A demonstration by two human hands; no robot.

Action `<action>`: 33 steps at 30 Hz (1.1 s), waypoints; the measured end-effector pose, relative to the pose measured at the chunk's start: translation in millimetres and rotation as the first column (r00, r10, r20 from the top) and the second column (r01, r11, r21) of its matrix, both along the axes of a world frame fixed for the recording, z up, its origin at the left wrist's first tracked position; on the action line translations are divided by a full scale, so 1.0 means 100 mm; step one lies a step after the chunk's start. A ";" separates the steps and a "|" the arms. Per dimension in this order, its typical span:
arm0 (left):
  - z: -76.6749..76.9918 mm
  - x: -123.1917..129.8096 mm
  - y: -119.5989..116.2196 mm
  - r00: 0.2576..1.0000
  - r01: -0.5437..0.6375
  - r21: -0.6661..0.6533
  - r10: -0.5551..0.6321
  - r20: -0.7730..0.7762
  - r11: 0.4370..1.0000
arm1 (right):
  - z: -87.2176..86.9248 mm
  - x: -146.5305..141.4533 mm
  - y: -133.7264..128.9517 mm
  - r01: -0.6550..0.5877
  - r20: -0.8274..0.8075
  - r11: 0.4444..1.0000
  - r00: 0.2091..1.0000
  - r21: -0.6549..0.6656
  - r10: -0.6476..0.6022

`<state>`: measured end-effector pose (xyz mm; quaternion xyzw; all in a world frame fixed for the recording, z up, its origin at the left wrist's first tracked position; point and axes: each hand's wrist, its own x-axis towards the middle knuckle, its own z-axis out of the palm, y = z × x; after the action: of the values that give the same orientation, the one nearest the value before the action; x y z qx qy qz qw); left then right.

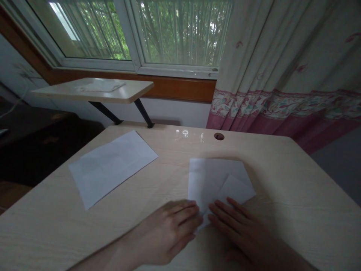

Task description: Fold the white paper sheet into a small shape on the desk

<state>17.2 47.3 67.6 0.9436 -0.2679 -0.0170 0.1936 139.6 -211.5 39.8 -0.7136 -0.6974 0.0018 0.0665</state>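
A white sheet of paper (205, 177) lies on the wooden desk, its lower right part folded over into a flap. My left hand (172, 231) is at the paper's lower left edge, fingers curled together with the thumb beneath, closed on the corner there. My right hand (242, 229) lies flat across the folded flap, its fingers stretched out and pressing on the paper. Both hands cover part of the lower edge.
To the left, a stack or single sheet of white paper (113, 165) lies at an angle on the desk (163, 173). A raised shelf (135, 89) on black legs stands at the back left. The desk has a round cable hole (219, 136); a curtain (267, 75) hangs behind.
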 end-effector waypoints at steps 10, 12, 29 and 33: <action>0.03 0.01 0.03 0.999 0.008 -0.008 -0.008 -0.036 1.000 | -0.01 0.00 0.00 0.005 0.035 1.000 0.999 0.004 -0.005; 0.01 0.00 0.03 1.000 -0.002 -0.027 0.001 -0.030 1.000 | -0.02 -0.01 -0.01 0.011 0.047 1.000 0.999 0.001 -0.011; 0.03 0.02 0.02 0.998 -0.011 -0.039 0.009 -0.065 0.999 | -0.02 -0.02 -0.02 0.028 0.049 0.999 0.998 -0.020 -0.027; 0.04 0.02 0.02 0.998 0.000 -0.046 -0.003 -0.057 0.999 | -0.02 0.00 -0.02 0.025 -0.003 1.000 1.000 -0.016 -0.025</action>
<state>19.3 49.4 72.0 0.9378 -0.2634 -0.0377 0.2229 139.2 -213.6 38.0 -0.7229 -0.6881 0.0078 0.0620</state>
